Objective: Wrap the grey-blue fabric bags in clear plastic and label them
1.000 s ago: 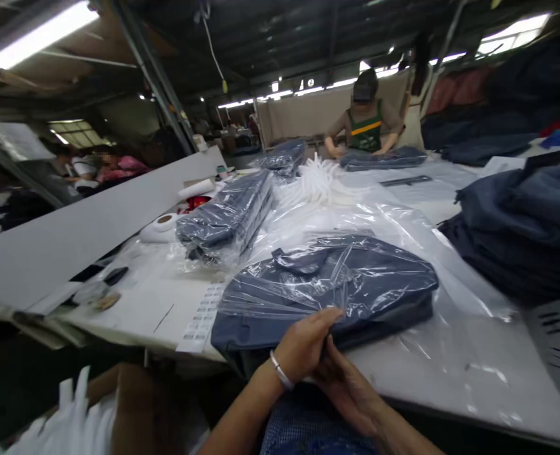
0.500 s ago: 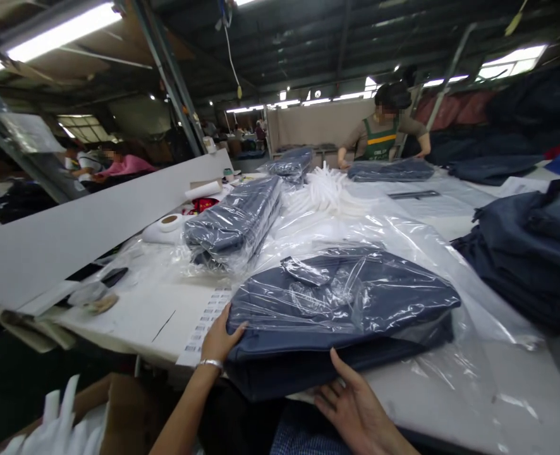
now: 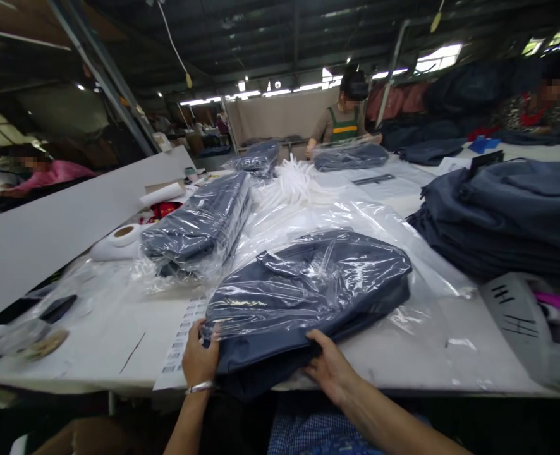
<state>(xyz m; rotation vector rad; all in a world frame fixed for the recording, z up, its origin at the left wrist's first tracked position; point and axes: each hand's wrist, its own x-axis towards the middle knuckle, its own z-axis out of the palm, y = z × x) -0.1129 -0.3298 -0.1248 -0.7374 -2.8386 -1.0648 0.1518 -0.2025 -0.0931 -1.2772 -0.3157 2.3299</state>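
Observation:
A folded dark blue garment in a clear plastic bag lies on the white table right in front of me. My left hand, with a silver bracelet at the wrist, grips the garment's near left corner. My right hand holds its near edge from below, fingers curled round the cloth and plastic. Loose clear plastic spreads out to the right of the garment.
A stack of bagged blue garments lies at the left, with a tape roll and a barcode label strip nearby. Unbagged blue garments are piled at the right. A person in a green apron works at the table's far end.
My hands moved apart from the middle of the near edge to the garment's corner and edge and closed on it. The camera view swung to the left.

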